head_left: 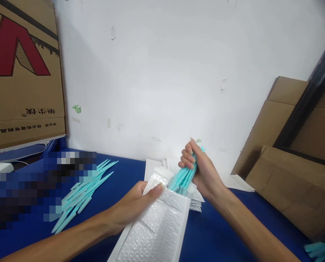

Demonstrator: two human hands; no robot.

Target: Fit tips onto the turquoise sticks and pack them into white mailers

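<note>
My left hand (pixel 144 200) grips a white bubble mailer (pixel 159 225) near its open end, thumb on the front face. The mailer is tilted, its mouth facing up and away. My right hand (pixel 199 167) is closed around a bundle of slim turquoise plastic sticks (pixel 183 179). The bundle's lower end is inside the mailer's mouth, and its tip shows above my fist. How deep it reaches is hidden by the mailer. Behind both hands lies a stack of white mailers (pixel 196 205), partly covered.
Loose turquoise pointed sticks (pixel 80 196) lie on the blue table (pixel 126 171) at left, beside a pixelated area. More turquoise pieces (pixel 322 250) sit at lower right. A large printed carton (pixel 26 94) stands left; brown cardboard (pixel 290 189) leans right. A white wall rises behind.
</note>
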